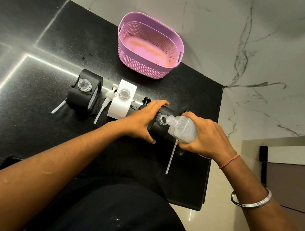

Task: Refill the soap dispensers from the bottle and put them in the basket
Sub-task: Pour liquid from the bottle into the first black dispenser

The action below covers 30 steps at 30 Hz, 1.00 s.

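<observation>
Right hand: right hand wraps the base of the clear refill bottle, fingers curled round it, and tips it so its neck meets the open mouth of the near black dispenser.
Left hand: left hand grips that dispenser from the side, fingers over the top edge, thumb low on the near face, steadying it on the black counter.
Step in hand: pouring soap into the third dispenser, by my judgement; how full it is cannot be told.
Other dispensers: white dispenser and far black dispenser stand uncapped to the left, mouths open.
Pumps: white pump lies between those two; a clear dip tube shows below the bottle.
Basket: pink basket sits well apart at the back of the counter, nothing in it yet.
Handling: bottle looks thin, soft plastic, likely to buckle if squeezed and slick if soap runs down; best held round the wide body. Dispensers look rigid and blocky; take them by the flat sides, upright, since uncapped ones would spill.
Risk: neck slipping off the small mouth.
</observation>
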{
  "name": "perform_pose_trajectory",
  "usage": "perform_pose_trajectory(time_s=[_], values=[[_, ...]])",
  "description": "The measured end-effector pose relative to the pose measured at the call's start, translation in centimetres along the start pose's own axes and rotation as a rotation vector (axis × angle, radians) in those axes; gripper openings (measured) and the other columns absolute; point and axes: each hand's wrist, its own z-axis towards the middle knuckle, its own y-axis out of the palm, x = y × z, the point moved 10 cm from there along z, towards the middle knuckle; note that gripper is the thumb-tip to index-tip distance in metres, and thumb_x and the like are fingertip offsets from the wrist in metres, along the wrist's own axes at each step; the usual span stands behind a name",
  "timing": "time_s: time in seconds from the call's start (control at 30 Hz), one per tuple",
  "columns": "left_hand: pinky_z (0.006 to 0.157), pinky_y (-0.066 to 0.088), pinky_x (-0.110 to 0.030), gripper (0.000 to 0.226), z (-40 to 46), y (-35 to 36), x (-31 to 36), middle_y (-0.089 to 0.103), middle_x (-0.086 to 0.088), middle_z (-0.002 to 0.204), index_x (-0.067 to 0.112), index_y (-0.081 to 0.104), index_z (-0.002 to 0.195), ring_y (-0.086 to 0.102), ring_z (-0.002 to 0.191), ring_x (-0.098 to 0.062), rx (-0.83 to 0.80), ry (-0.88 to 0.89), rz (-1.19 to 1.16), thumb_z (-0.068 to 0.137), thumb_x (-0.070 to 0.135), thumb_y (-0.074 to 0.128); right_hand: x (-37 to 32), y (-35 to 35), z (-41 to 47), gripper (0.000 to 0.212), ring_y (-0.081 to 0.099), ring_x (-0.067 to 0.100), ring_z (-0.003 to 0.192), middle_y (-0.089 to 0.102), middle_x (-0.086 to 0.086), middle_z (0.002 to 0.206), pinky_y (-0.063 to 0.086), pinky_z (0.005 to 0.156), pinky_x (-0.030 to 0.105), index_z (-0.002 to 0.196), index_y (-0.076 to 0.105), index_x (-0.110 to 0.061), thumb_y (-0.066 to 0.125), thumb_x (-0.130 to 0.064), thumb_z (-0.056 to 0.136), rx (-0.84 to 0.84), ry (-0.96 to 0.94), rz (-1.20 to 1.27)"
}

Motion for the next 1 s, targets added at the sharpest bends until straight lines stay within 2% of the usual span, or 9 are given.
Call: perform_pose_trajectory(time_s=[0.17,0.33,0.47,0.7,0.83,1.0], values=[[0.116,0.044,-0.037,0.146,0.0,0.1,-0.5,0.029,0.003,0.162,0.032,0.004,0.167,0.044,0.142,-0.018,0.005,-0.017,-0.013,0.060,0.023,0.103,0.0,0.0,-0.1,0.079,0.070,0.022,0.096,0.068,-0.005,0.113,0.063,0.079,0.045,0.132,0.039,-0.042,0.065,-0.076,0.065,0.007,-0.001,-0.006],[0.113,0.049,-0.044,0.140,-0.2,0.0,-0.6,0.036,0.004,0.158,0.032,0.012,0.164,0.051,0.136,-0.019,0.034,-0.018,-0.008,0.058,0.025,0.103,0.2,0.1,-0.1,0.082,0.069,0.021,0.098,0.067,-0.005,0.115,0.063,0.081,0.042,0.135,0.041,-0.039,0.067,-0.075,0.067,0.007,0.003,-0.003],[0.111,0.050,-0.043,0.135,-0.2,-0.2,-0.3,0.039,0.004,0.153,0.031,0.017,0.162,0.052,0.132,-0.018,0.036,-0.008,-0.010,0.058,0.023,0.103,0.4,0.2,-0.1,0.083,0.068,0.020,0.098,0.066,-0.007,0.115,0.062,0.081,0.038,0.137,0.043,-0.038,0.068,-0.075,0.067,0.001,0.004,-0.009],[0.109,0.052,-0.046,0.133,-0.2,-0.1,-0.3,0.040,0.006,0.148,0.033,0.018,0.159,0.054,0.128,-0.019,0.027,-0.011,0.000,0.057,0.023,0.103,0.5,0.2,-0.1,0.082,0.068,0.019,0.095,0.067,-0.006,0.113,0.063,0.078,0.039,0.135,0.043,-0.037,0.068,-0.075,0.067,0.006,0.004,-0.019],[0.106,0.054,-0.049,0.132,-0.1,-0.1,-0.3,0.041,0.007,0.146,0.037,0.017,0.157,0.057,0.126,-0.022,0.019,-0.016,0.000,0.057,0.024,0.103,0.9,0.4,-0.1,0.084,0.068,0.018,0.094,0.065,-0.007,0.112,0.061,0.077,0.033,0.138,0.042,-0.037,0.072,-0.073,0.069,-0.008,0.007,-0.023],[0.106,0.054,-0.049,0.131,-0.1,-0.1,-0.4,0.042,0.006,0.145,0.036,0.017,0.157,0.058,0.125,-0.021,0.015,-0.023,-0.003,0.058,0.022,0.102,1.1,0.5,0.0,0.085,0.067,0.018,0.096,0.065,-0.006,0.115,0.060,0.079,0.031,0.140,0.042,-0.037,0.077,-0.070,0.070,-0.003,0.000,-0.018]])
